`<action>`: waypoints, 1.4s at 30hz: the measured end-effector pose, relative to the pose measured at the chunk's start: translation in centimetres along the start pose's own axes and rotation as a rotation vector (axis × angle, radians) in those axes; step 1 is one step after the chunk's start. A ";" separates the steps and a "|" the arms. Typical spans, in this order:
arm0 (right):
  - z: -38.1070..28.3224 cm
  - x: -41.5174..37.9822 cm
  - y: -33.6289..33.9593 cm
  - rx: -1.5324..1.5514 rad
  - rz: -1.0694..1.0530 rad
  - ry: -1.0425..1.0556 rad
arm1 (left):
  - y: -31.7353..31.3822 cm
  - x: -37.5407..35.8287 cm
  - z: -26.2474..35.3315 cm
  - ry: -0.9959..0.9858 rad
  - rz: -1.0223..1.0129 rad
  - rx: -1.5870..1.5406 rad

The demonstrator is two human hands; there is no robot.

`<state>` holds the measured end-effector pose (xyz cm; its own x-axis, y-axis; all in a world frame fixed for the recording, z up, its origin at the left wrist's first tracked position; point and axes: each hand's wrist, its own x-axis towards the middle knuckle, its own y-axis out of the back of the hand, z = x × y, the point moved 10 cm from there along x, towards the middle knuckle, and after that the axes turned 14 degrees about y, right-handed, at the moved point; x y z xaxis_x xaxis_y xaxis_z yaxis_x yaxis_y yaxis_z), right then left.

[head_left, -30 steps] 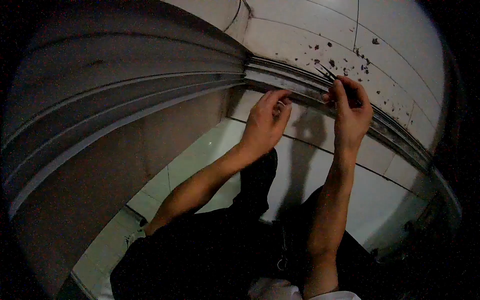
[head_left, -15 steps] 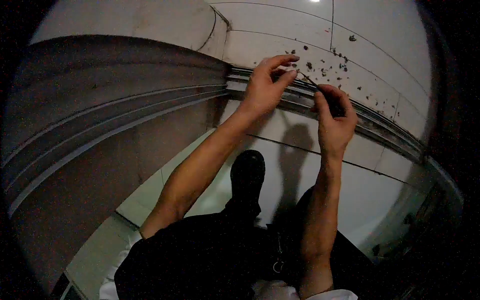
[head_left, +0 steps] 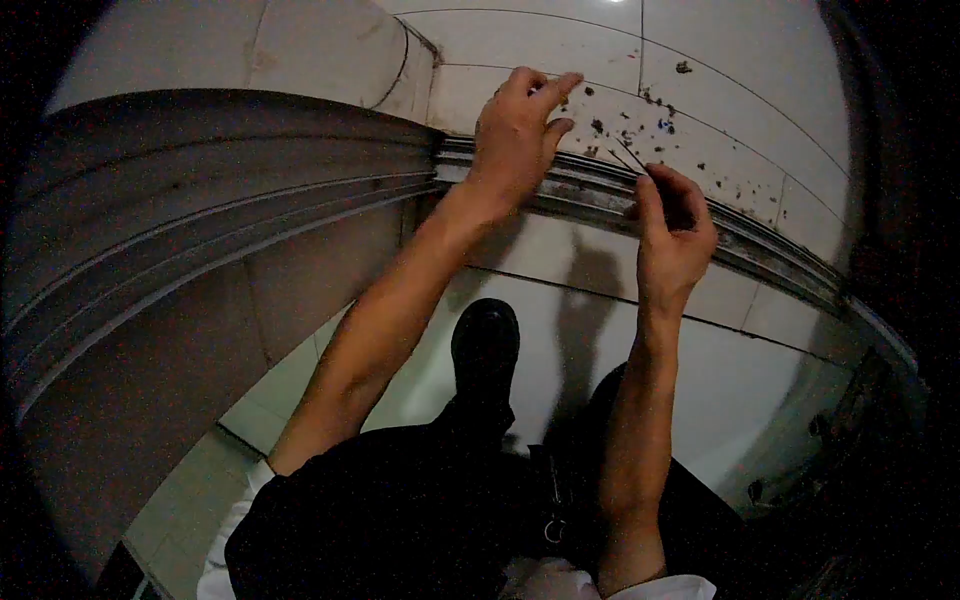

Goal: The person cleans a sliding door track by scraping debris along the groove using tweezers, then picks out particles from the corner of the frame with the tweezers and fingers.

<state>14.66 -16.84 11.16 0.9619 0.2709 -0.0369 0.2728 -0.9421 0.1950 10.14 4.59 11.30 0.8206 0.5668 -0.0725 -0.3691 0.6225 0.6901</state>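
My right hand (head_left: 678, 215) pinches a thin dark two-pronged tool (head_left: 628, 158), perhaps tweezers, whose tips point up and left over the far floor. To its left, my left hand (head_left: 520, 125) is raised with thumb and fingers apart, and nothing shows between them. Both hands are over or beside a grooved metal track (head_left: 590, 180) that crosses the floor. Dark crumbs of debris (head_left: 597, 127) are scattered on the pale tiles just beyond the track.
A dark panel with ridged edges (head_left: 220, 200) rises on the left, under a pale wall (head_left: 320, 50). My black shoe (head_left: 485, 335) stands on the near tiles (head_left: 550, 250). Another dark rail end (head_left: 885, 330) is at the right.
My left hand has moved up and left, away from the tool, and its fingers have opened. My right hand has stayed near the same spot. The view has shifted slightly.
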 end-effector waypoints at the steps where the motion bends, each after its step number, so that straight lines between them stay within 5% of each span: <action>1: -0.1 0.0 0.2 -0.010 0.007 -0.005 | -0.8 0.3 -0.6 0.043 -0.078 0.058; 3: -0.2 0.2 0.7 -0.031 0.019 -0.016 | -2.3 0.7 -2.3 0.132 -0.235 0.174; 9: -0.5 0.3 -0.2 0.078 0.035 -0.035 | 1.0 -2.9 -1.6 -0.138 0.145 0.072; 12: 0.4 0.2 -1.2 0.025 -0.030 -0.050 | -0.6 -8.7 -2.8 -0.184 0.002 0.129; 22: 3.8 -3.9 -10.3 0.105 -0.288 -0.071 | -3.9 -14.4 -8.4 -0.031 -0.055 0.314; 25: 2.6 -4.4 -12.8 0.013 -0.326 0.155 | -5.3 -14.5 -10.0 0.016 -0.148 0.275; 35: 2.1 -5.0 -16.6 -0.045 -0.430 0.181 | -4.4 -14.2 -10.6 0.271 -0.238 0.144; 42: 1.4 -5.1 -17.8 -0.150 -0.445 0.321 | -4.8 -14.7 -10.8 0.195 -0.207 0.163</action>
<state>4.92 -1.75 6.56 0.6949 0.7036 0.1483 0.6221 -0.6918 0.3666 -4.88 -0.90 1.27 0.7657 0.5403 -0.3490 -0.1156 0.6493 0.7517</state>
